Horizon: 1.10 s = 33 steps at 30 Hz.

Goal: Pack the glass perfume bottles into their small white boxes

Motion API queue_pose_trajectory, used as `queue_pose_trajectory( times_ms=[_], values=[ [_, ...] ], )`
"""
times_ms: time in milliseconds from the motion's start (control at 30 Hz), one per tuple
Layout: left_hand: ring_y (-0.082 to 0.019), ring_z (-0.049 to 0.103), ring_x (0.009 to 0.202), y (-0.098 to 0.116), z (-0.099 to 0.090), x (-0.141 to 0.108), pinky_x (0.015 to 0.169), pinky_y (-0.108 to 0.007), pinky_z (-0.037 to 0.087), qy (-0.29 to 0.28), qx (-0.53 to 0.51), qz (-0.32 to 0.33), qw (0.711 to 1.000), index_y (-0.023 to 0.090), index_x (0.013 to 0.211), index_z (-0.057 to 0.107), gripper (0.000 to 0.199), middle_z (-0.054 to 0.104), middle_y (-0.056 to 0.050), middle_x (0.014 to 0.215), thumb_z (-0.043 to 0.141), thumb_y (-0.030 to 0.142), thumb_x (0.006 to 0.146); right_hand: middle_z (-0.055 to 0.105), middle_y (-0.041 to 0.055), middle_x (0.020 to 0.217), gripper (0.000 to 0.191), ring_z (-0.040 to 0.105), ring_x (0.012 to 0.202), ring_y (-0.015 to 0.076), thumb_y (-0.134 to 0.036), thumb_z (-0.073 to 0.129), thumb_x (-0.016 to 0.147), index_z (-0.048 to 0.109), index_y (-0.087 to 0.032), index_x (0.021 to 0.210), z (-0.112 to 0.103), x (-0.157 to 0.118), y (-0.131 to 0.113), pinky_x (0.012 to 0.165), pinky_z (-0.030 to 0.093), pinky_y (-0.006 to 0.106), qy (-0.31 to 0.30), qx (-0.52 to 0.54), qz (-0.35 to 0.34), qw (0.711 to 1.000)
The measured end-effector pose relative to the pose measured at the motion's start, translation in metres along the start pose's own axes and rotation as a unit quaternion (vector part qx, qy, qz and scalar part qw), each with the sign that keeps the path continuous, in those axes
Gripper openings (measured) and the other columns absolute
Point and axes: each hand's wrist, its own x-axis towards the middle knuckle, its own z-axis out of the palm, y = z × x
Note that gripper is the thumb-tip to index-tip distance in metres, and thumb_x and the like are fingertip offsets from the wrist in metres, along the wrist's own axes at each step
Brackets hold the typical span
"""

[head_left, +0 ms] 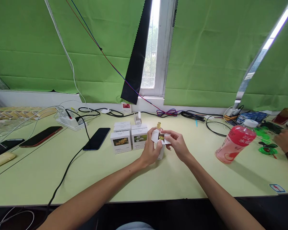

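A small white box (160, 155) stands on the table, its top flaps open. My left hand (148, 150) is wrapped round its left side. With fingers pinched at the right flap, my right hand (179, 144) holds the same box. Something with a round gold top (161, 138) shows inside the opening. Just behind the box rises a small bottle with a gold cap (159, 125), its lower part hidden. Left of my hands, several closed white boxes with flower pictures (121, 142) stand together. An open white box (138, 118) is behind them.
A pink drink bottle (236, 142) stands to the right, near another person's hand (284, 140) and green parts (267, 149). Phones (96, 139) and a power strip (72, 122) lie on the left. Black cables (194, 115) run along the back.
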Motion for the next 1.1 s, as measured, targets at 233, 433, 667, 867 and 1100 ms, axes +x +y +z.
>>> queue_pose_trajectory(
  times_ms=[233,433,667,867,1100],
  values=[
    [-0.027,0.053,0.124,-0.008,-0.001,-0.002,0.104,-0.051,0.044,-0.005,0.043,0.005,0.999,0.025,0.151,0.022,0.054,0.052,-0.013,0.136,0.042,0.034,0.101,0.065,-0.0012,0.078,0.033,0.048,0.052,0.0094,-0.029,0.068,0.069,0.064,-0.018,0.101,0.003,0.000,0.002,0.043,0.039,0.024,0.035,-0.008,-0.020,0.999],
    [-0.028,0.050,0.128,-0.008,0.000,-0.001,0.107,-0.053,0.041,-0.011,0.038,0.013,0.999,0.024,0.151,0.024,0.054,0.051,-0.013,0.138,0.041,0.033,0.101,0.063,-0.0018,0.077,0.028,0.052,0.055,0.0106,-0.029,0.071,0.070,0.064,-0.019,0.095,0.002,-0.001,0.004,0.044,0.040,0.024,0.044,-0.006,-0.025,0.999],
    [-0.028,0.052,0.124,-0.006,0.000,0.000,0.105,-0.055,0.043,-0.016,0.024,0.011,1.000,0.027,0.148,0.026,0.052,0.050,-0.012,0.139,0.042,0.034,0.099,0.065,0.0017,0.082,0.020,0.049,0.052,0.0084,-0.030,0.071,0.071,0.070,-0.016,0.085,0.001,0.000,0.004,0.045,0.040,0.026,0.042,-0.016,-0.028,0.999],
    [-0.024,0.061,0.105,0.002,-0.006,0.005,0.100,-0.053,0.046,-0.051,0.012,-0.003,0.999,0.026,0.143,0.028,0.048,0.057,-0.010,0.128,0.042,0.029,0.097,0.064,-0.0015,0.076,0.028,0.048,0.050,0.0088,-0.026,0.069,0.070,0.066,-0.017,0.096,0.001,0.001,0.004,0.043,0.038,0.025,0.036,-0.003,-0.031,0.999],
    [-0.027,0.060,0.112,0.010,-0.009,0.009,0.097,-0.049,0.048,-0.045,0.030,0.006,0.999,0.025,0.133,0.036,0.044,0.057,-0.010,0.130,0.049,0.026,0.091,0.065,-0.0034,0.072,0.038,0.049,0.050,0.0104,-0.024,0.067,0.065,0.057,-0.020,0.102,0.004,-0.001,-0.001,0.042,0.038,0.024,0.051,0.009,-0.011,0.999]
  ],
)
